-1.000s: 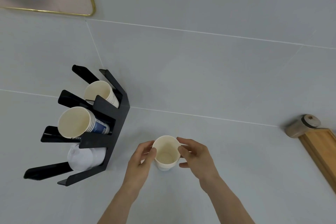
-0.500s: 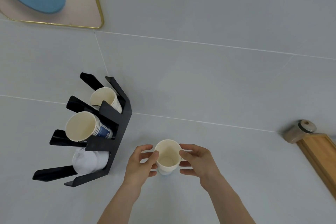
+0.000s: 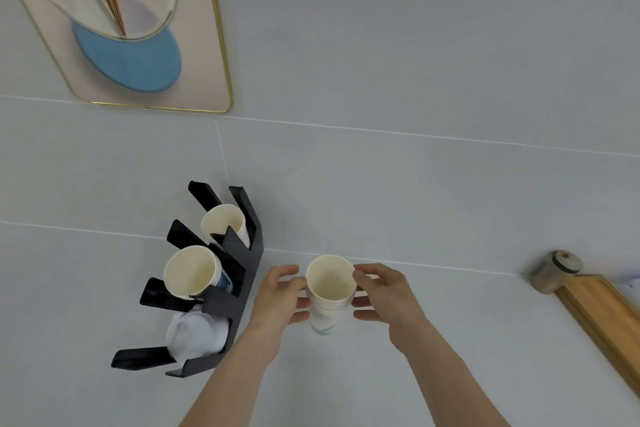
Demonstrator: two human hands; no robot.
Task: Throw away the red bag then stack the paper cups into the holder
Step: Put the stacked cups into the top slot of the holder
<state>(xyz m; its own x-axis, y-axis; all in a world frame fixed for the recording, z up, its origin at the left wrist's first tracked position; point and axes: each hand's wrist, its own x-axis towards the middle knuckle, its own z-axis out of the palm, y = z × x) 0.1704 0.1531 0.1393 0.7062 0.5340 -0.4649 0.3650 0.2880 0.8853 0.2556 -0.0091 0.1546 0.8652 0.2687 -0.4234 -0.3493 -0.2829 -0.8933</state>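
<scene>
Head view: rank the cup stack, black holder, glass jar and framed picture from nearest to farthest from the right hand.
From the right hand:
1. Cup stack, touching its fingers.
2. Black holder, to the left, beyond the left hand.
3. Glass jar, far right.
4. Framed picture, upper left.

A framed picture [image 3: 138,28] with a thin gold edge hangs at the upper left on the pale grey tiled wall [image 3: 415,45]; it has a pink ground, a solid blue rounded shape and a lighter oval holding slender golden stems. At the far right, a small jar [image 3: 556,270] with a round, light-coloured lid sits on the pale counter [image 3: 381,374], just beside the upper end of a wooden board [image 3: 609,326]. The board runs diagonally toward the lower right edge of the view and is cut off there.
</scene>
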